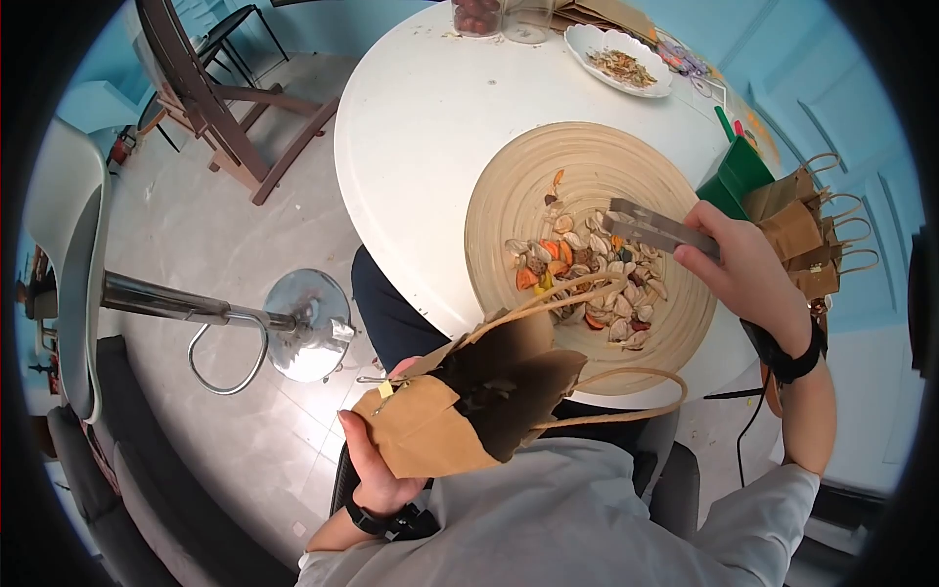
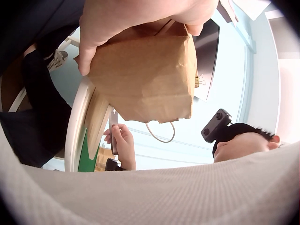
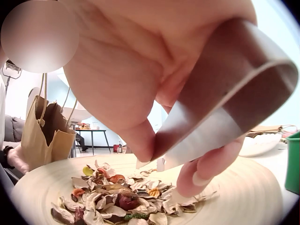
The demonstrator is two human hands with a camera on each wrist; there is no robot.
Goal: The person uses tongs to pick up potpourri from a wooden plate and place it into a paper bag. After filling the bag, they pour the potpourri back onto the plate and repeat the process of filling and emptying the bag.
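My left hand (image 1: 377, 465) grips a brown paper bag (image 1: 430, 430) by its base, its open mouth tilted toward the table's edge. A small clip (image 1: 384, 388) sits on the bag's side. Between the thumb and fingers of my right hand (image 1: 738, 264) are metal tongs (image 1: 660, 230), held over a round wooden tray (image 1: 499, 176). Dried petals and slices (image 1: 626, 303) in white, orange and dark red lie heaped on this tray, below the tongs' tips. In the right wrist view the bent end of the tongs (image 3: 262, 70) shows close up. Dark bits are dimly seen inside the bag.
A scalloped white dish (image 1: 611, 64) with dried bits stands at the table's far side, near jars (image 1: 477, 15). Right of the tray are a green container (image 1: 734, 181) and several small paper bags (image 1: 797, 230). A bar stool (image 1: 196, 303) stands at left.
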